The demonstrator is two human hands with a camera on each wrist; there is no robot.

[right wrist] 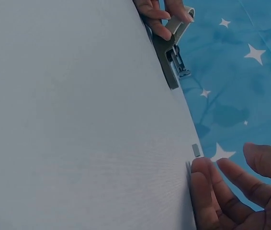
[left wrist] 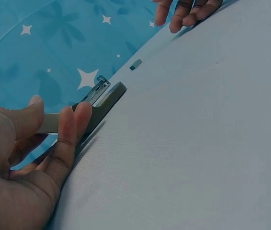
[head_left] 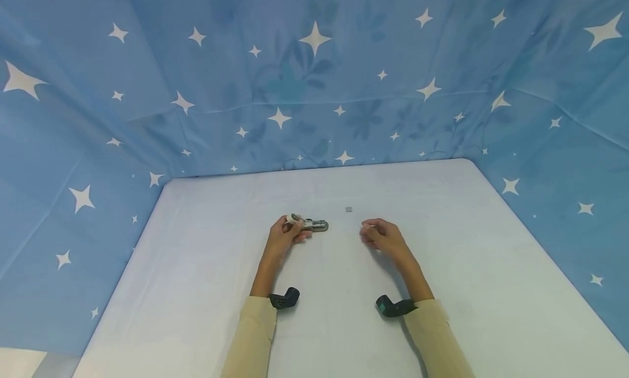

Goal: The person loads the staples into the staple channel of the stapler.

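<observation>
My left hand [head_left: 283, 240] grips a stapler [head_left: 319, 226] near the middle of the table, its thumb and fingers around the hinge end. The cover [right wrist: 187, 21] is folded back, so the metal magazine [left wrist: 97, 92] lies exposed above the base. Beyond and to the right of the stapler lies a small grey strip of staples [head_left: 349, 209], flat on the table. My right hand [head_left: 387, 239] is just nearer than that strip, fingers loosely bent and thumb apart from them in the right wrist view. Nothing shows between its fingers.
A white-covered table [head_left: 324, 312] lies under both hands. Blue cloth [head_left: 314, 77] with white stars hangs along its back and both sides. Dark wrist cameras [head_left: 290, 297] sit on both forearms.
</observation>
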